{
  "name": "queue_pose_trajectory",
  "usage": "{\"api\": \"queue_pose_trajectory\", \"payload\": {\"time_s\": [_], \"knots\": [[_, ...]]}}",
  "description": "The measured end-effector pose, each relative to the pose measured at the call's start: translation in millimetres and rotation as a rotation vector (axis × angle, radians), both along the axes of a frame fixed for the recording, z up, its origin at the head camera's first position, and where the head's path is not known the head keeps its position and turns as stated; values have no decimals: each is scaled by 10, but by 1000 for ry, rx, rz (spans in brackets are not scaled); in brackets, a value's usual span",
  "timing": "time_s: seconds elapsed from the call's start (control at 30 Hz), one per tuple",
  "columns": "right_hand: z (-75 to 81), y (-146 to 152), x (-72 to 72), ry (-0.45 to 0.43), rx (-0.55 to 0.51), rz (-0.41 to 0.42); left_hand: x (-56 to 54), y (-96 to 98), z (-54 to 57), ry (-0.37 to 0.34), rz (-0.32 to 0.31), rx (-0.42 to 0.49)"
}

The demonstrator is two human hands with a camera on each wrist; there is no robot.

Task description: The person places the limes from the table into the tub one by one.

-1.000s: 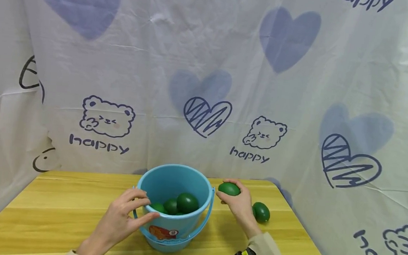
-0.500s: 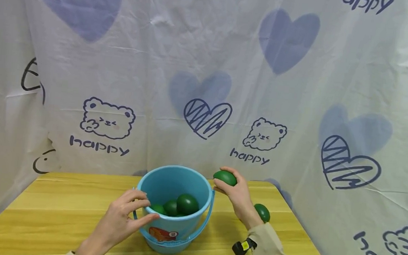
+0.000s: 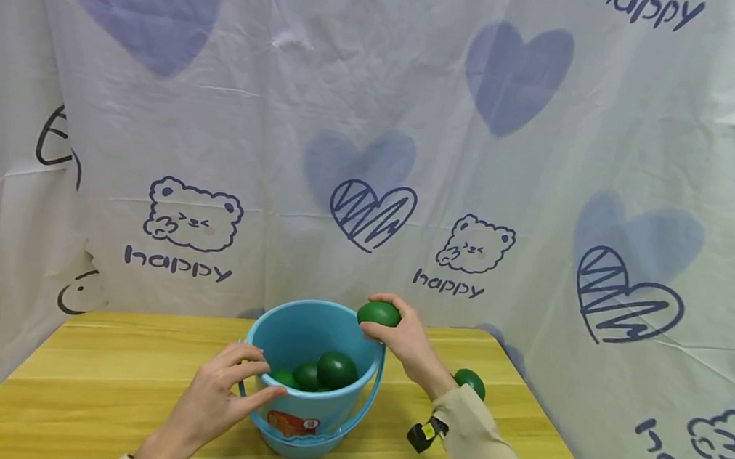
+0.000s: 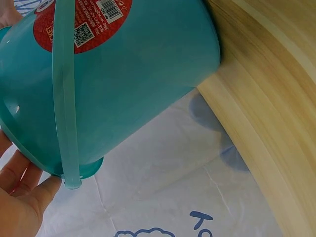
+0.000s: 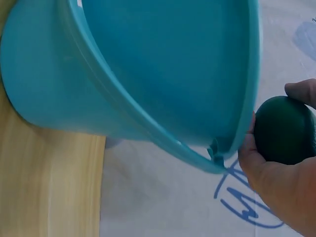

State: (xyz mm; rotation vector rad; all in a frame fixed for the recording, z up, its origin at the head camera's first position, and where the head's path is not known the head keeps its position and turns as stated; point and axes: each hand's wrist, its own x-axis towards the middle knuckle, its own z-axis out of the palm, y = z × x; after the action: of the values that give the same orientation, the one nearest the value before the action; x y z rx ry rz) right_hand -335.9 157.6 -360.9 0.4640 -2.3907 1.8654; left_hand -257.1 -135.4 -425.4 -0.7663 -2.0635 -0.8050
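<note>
A light blue bucket (image 3: 345, 405) stands upright on the table, its handle hanging down in front. My left hand (image 3: 217, 385) grips its rim on the left; in the left wrist view the fingers (image 4: 15, 170) lie along that rim. With my right hand (image 3: 411, 344) I hold a smooth green oval fruit (image 3: 378, 313), avocado-like, at the bucket's right rim. The right wrist view shows thumb and fingers around this fruit (image 5: 281, 131), just outside the rim. Several similar green fruits (image 3: 337, 370) lie inside the bucket.
Another green fruit (image 3: 471, 382) lies on the wooden table (image 3: 131, 384) behind my right forearm, partly covered by it. A black device (image 3: 426, 434) is strapped at the right wrist. Printed white cloth (image 3: 329, 73) hangs around the table's back and sides.
My right hand has carried the green fruit leftward and slightly up, from beside the bucket to its right rim. The left hand has stayed at the rim.
</note>
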Motion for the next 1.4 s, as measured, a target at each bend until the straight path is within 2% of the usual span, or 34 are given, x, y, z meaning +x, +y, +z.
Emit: {"api": "queue_pose_trajectory", "payload": {"time_s": [0.3,0.43,0.9,1.2,1.4], "knots": [[44,-130,18,17,223,21,0,1,8,11,15,-8],[66,-160,25,12,254,49,2,2,13,-1,22,-11],[53,-186,20,-6,184,61,0,9,3,-35,14,-10],[40,-187,40,-19,130,102,-7,5,-5,20,3,0],[-6,-152,22,22,73,84,4,7,-1,6,3,2]]}}
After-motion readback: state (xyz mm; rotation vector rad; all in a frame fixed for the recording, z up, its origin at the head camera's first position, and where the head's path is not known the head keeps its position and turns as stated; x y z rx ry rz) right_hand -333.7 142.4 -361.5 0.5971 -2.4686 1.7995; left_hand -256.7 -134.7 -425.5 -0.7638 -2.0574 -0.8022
